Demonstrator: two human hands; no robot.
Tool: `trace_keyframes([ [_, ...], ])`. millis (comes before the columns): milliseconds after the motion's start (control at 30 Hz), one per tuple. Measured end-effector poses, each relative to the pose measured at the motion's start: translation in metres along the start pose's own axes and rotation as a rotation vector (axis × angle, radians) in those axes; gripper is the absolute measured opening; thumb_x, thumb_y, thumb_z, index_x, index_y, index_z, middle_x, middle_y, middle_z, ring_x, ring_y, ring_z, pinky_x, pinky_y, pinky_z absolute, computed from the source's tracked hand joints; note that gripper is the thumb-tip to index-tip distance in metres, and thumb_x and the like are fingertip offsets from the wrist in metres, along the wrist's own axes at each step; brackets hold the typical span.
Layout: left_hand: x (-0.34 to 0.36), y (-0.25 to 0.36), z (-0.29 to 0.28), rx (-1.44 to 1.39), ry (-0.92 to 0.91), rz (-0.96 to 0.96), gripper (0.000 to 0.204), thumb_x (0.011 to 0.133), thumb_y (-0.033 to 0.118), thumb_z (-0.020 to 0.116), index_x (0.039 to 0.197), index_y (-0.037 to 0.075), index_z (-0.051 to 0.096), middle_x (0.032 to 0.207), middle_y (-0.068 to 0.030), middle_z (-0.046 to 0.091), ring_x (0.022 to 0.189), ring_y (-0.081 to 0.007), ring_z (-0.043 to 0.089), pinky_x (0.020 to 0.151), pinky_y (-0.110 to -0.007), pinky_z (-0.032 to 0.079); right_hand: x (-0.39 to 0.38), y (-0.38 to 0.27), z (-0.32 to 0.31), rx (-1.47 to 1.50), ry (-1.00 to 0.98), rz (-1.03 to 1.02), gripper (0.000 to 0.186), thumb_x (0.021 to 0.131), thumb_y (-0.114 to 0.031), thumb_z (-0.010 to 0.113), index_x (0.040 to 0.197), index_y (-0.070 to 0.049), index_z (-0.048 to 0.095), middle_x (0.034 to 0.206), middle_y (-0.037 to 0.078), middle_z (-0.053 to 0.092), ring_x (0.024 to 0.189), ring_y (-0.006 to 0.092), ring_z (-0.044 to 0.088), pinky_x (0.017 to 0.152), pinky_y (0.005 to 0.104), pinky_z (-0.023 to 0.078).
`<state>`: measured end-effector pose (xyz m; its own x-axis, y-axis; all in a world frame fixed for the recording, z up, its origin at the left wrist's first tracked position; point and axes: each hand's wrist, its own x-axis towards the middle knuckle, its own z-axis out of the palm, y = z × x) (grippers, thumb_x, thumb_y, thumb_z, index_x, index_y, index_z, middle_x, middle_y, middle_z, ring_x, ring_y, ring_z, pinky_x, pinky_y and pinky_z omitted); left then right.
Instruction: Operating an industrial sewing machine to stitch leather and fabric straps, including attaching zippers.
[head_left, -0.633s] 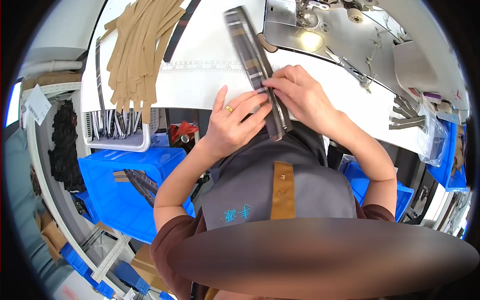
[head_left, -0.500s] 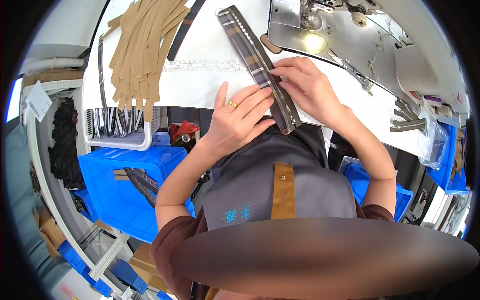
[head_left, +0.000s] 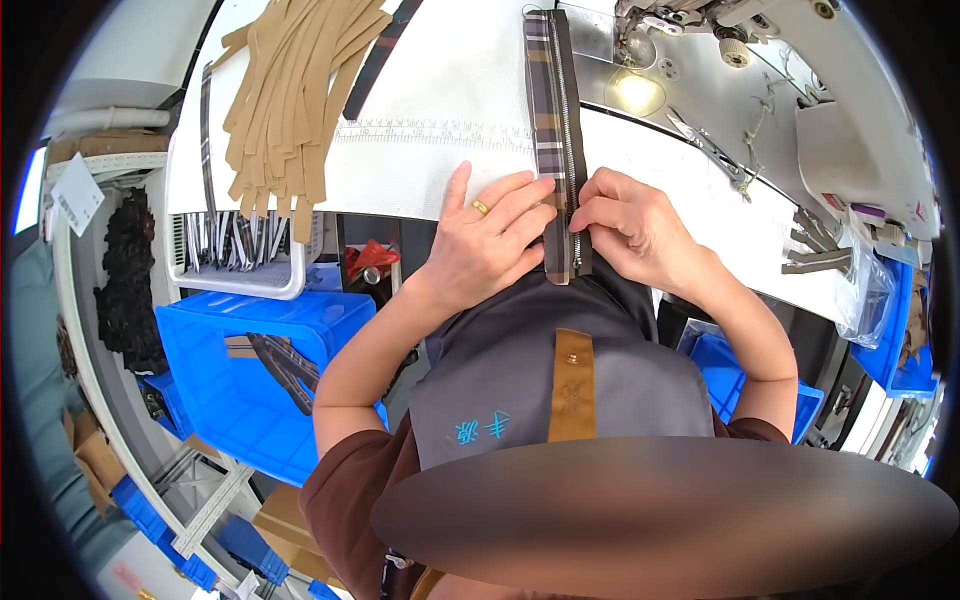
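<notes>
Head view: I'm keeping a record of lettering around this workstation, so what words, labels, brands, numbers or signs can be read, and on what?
Turquoise characters on the grey apron: clear marks, but I won't copy them.
Measuring scale on the white table: figures too small to read reliably.
Hanging white tag at left: print too small to read.
Red mark on the white machine: too small to read.

From afar I see the zippered strip [head_left: 546, 115] between the strip pile [head_left: 285, 115], upper left, and sewing machine [head_left: 868, 110], upper right.
</notes>
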<state>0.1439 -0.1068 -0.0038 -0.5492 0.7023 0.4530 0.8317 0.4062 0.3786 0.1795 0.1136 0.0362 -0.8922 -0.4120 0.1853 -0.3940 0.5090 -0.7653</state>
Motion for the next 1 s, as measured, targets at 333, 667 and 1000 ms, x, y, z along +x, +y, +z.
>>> trace_keyframes([
  [333,0.001,-0.001,0.002,-0.015,0.037,0.014,0.039,0.064,0.016,0.075,0.101,0.012,0.064,0.124,-0.0008,0.060,0.116,-0.0191,0.055,0.113,-0.049,0.017,-0.003,-0.002,-0.007,0.048,0.044,0.130,0.016,0.078,0.006,0.058,0.092,-0.001,0.063,0.086,0.011,0.056,0.071,0.0290,0.060,0.062,0.0350,0.049],
  [667,0.002,-0.003,0.003,-0.025,0.023,0.012,0.040,0.065,0.020,0.074,0.102,0.012,0.065,0.125,-0.0006,0.058,0.115,-0.0177,0.055,0.107,-0.053,0.023,0.017,-0.029,-0.001,-0.985,-0.238,-0.442,0.012,0.069,-0.015,0.061,0.071,-0.004,0.061,0.070,0.004,0.052,0.064,0.0166,0.054,0.052,0.0282,0.044],
  [1000,0.001,-0.004,0.002,0.010,-0.004,0.023,0.043,0.060,0.021,0.075,0.101,0.013,0.065,0.128,0.0003,0.057,0.118,-0.0174,0.053,0.105,-0.054,0.025,0.024,-0.008,-0.009,-0.705,-0.135,-0.461,0.011,0.070,-0.014,0.061,0.070,-0.004,0.057,0.068,0.007,0.052,0.062,0.0201,0.055,0.054,0.0314,0.047],
])
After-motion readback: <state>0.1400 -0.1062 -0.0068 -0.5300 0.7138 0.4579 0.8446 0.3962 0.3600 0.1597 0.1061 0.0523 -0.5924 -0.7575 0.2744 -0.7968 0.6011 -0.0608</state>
